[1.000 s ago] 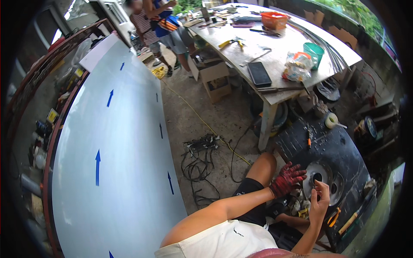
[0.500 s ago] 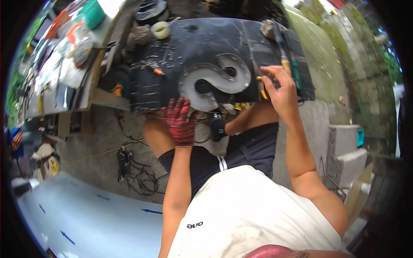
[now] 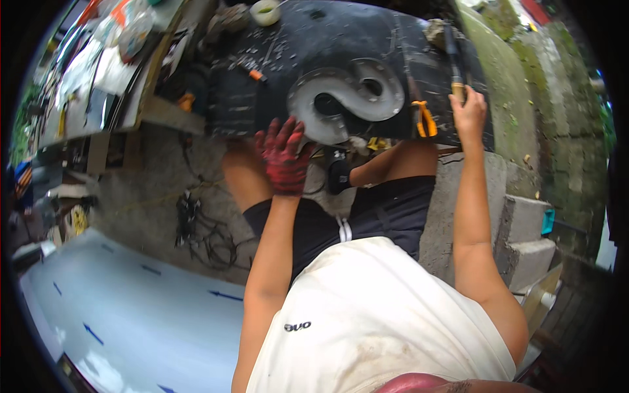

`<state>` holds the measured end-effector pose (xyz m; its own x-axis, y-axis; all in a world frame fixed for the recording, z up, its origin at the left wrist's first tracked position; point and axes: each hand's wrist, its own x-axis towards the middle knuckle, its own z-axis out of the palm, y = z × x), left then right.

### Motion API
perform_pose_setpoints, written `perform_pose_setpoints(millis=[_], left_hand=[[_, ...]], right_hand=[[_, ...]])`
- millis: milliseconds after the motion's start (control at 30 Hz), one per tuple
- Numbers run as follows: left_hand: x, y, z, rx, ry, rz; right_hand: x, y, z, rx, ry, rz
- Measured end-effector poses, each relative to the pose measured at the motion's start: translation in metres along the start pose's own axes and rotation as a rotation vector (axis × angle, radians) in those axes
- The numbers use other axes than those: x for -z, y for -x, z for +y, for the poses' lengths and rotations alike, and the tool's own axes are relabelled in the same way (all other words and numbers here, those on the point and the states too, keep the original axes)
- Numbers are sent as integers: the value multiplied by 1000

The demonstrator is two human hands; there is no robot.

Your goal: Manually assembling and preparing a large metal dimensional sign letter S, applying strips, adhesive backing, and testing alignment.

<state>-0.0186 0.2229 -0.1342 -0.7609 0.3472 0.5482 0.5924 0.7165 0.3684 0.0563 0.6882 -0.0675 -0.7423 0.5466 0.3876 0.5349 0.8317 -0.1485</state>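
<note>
A grey S-shaped channel letter [image 3: 367, 108] with raised walls lies on the black board [image 3: 301, 39] in front of me. My left hand [image 3: 287, 157], in a red and black glove, is open with fingers spread by the board's near edge, beside the letter's lower end. My bare right hand [image 3: 470, 112] is at the board's right side, fingers closed round the tan wooden handle [image 3: 457, 92] of a long tool with a dark far part. Left of that hand lie orange-handled pliers [image 3: 424, 120]. The letter is not touched by my right hand.
Small scraps and an orange-ended piece [image 3: 257, 75] lie at the board's left. A white cup [image 3: 265, 12] and a stone-like lump [image 3: 438, 33] stand at its far side. Black cables [image 3: 206, 239] lie on the floor. Concrete blocks [image 3: 529, 242] stand to the right.
My right hand has moved right, away from the pliers, and closed on the wooden handle. The pliers now lie on the board. My gloved left hand stays open near the letter. The view has shifted.
</note>
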Motion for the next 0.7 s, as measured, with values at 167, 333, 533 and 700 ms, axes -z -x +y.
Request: perform_pose_setpoints(millis=[167, 333, 533, 700], left_hand=[[0, 0, 0, -1, 21, 25], [-6, 4, -1, 33, 63, 59], [-5, 6, 2, 61, 68, 45], [-5, 5, 0, 55, 77, 31]], right_hand=[[-15, -7, 8, -88, -17, -88], [-22, -13, 17, -158, -45, -106], [-2, -18, 26, -142, -140, 16], [70, -31, 34, -170, -561, -277]])
